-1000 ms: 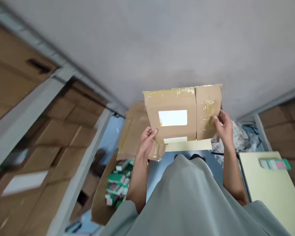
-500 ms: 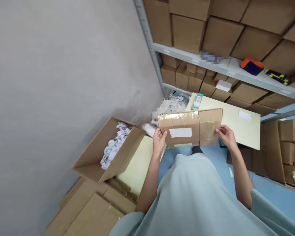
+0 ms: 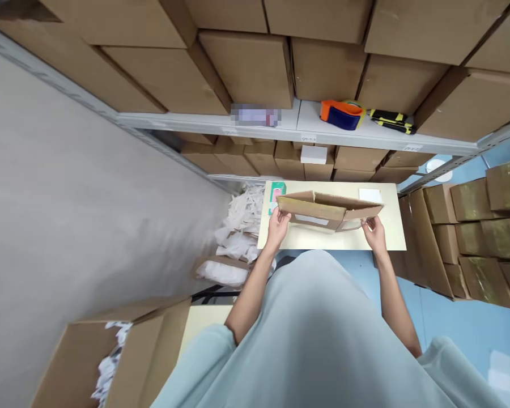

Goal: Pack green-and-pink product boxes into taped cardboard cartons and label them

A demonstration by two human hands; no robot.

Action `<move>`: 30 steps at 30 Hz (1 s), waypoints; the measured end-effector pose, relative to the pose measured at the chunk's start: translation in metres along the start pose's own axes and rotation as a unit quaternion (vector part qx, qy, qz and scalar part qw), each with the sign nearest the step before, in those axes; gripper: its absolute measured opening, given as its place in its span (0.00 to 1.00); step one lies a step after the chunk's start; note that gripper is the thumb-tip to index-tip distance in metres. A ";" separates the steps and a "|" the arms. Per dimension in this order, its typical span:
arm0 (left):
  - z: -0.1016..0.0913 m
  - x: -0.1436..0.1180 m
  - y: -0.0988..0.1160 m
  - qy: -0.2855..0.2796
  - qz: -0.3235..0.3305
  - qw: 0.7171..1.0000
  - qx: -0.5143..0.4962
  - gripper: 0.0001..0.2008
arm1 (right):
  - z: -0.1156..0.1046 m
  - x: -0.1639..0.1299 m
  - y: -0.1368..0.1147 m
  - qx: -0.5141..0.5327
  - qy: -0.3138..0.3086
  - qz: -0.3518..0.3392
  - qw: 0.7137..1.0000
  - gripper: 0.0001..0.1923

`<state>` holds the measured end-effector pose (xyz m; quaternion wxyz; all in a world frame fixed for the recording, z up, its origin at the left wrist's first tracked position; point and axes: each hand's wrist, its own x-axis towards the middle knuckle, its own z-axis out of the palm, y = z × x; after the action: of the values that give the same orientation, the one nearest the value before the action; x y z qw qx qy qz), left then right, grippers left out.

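Shelves (image 3: 365, 136) stacked with brown cartons fill the top of the frame, above a pale yellow table (image 3: 391, 241) at centre. Over that table a flattened cardboard box (image 3: 323, 211) is held level. The left hand (image 3: 277, 222) grips its left end, and the right hand (image 3: 374, 232) pinches its right end. A green packet (image 3: 277, 191) lies just left of the box.

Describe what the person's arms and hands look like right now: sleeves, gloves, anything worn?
Both hands, left hand and right hand, are bare, with no gloves, and no rings or watch visible. Forearms are uncovered; loose pale grey-green sleeves end about the elbows.
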<state>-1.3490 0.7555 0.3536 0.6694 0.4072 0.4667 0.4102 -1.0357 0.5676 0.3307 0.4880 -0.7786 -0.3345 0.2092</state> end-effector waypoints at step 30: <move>0.010 0.030 0.019 -0.107 0.138 0.917 0.359 0.19 | 0.031 -0.028 -0.100 -0.265 0.043 0.073 0.960 0.22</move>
<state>-1.3355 0.7874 0.3646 0.4610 0.7220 0.4473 0.2571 -1.1072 0.5970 0.4072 0.2611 -0.9108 -0.2986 0.1147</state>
